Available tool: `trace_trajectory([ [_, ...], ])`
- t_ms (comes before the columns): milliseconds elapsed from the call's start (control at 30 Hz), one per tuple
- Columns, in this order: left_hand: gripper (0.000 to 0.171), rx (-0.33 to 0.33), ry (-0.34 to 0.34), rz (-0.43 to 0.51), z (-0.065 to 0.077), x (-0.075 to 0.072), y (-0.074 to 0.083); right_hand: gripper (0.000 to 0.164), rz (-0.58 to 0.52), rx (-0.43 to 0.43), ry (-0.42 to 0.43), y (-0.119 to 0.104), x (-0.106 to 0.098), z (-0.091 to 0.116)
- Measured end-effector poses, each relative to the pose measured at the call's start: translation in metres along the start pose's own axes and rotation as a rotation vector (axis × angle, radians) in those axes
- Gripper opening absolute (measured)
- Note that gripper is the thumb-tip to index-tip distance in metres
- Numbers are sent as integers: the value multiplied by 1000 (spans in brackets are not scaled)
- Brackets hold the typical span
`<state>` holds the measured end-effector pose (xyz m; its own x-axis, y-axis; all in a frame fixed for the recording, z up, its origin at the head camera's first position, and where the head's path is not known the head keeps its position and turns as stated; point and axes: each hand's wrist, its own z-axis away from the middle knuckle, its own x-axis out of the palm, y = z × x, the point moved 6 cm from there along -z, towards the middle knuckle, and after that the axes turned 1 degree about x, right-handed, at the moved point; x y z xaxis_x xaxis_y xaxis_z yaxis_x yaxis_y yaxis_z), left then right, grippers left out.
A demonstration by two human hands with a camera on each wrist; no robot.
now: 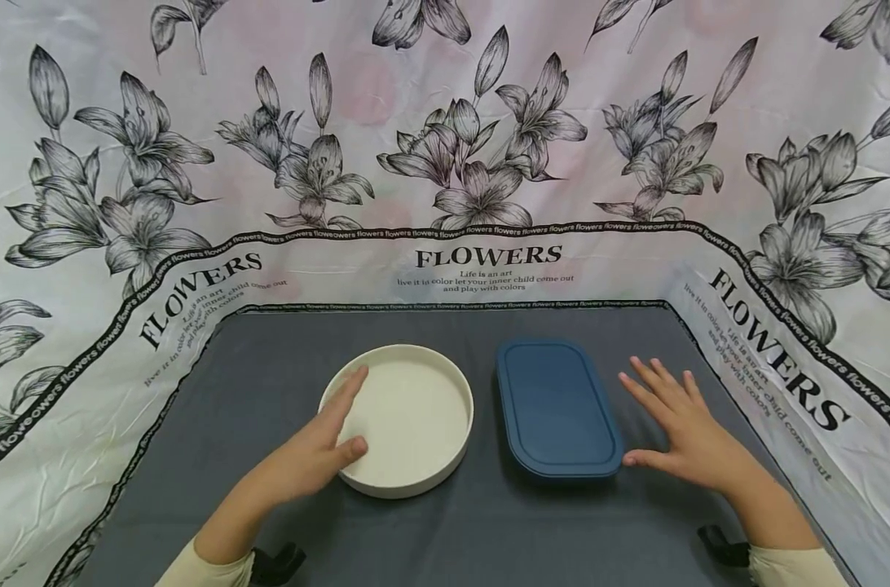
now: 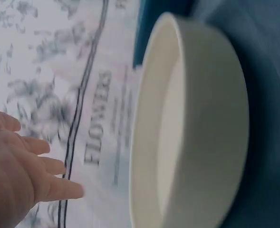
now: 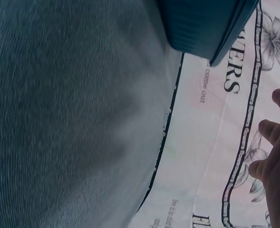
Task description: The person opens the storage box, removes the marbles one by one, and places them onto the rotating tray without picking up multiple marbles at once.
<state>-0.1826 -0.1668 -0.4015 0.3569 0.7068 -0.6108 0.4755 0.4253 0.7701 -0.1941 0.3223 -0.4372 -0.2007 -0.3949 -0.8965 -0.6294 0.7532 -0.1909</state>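
A round cream dish with a low upright wall sits on the grey part of the cloth. Over its left side hovers my left hand, fingers straight and thumb spread; the left wrist view shows this hand apart from the dish's wall. To the right of the dish lies a blue rectangular container with its lid on. My right hand is just right of that container, fingers spread and holding nothing. Whether its thumb touches the lid's edge I cannot tell. In the right wrist view the container's ribbed side shows.
A tablecloth printed with flowers and lettering borders the grey area at the back and sides. A narrow strip of grey cloth separates the dish from the blue container. Black straps sit at both wrists.
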Motion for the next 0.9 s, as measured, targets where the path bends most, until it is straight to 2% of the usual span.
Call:
trace_trajectory([
  [67, 96, -29, -20, 35, -7, 11, 6, 117, 5, 4, -16, -2, 3, 0],
  [167, 103, -47, -11, 84, -17, 28, 12, 117, 7, 14, -38, -5, 7, 0],
  [300, 101, 24, 27, 214, -30, 53, 22, 118, 15, 11, -52, -9, 9, -4],
  [400, 102, 75, 15, 325, -36, 77, 30, 116, 42, -15, -41, -14, 8, -8],
  [467, 106, 82, -1, 370, -40, 92, 35, 115, 63, -30, -38, -16, 8, -11],
  [667, 107, 12, -26, 398, -54, 128, 37, 115, 84, -29, -64, -22, 10, -15],
  [900, 112, -87, 31, 430, -73, 154, 28, 111, 106, -57, -72, -32, 15, -21],
])
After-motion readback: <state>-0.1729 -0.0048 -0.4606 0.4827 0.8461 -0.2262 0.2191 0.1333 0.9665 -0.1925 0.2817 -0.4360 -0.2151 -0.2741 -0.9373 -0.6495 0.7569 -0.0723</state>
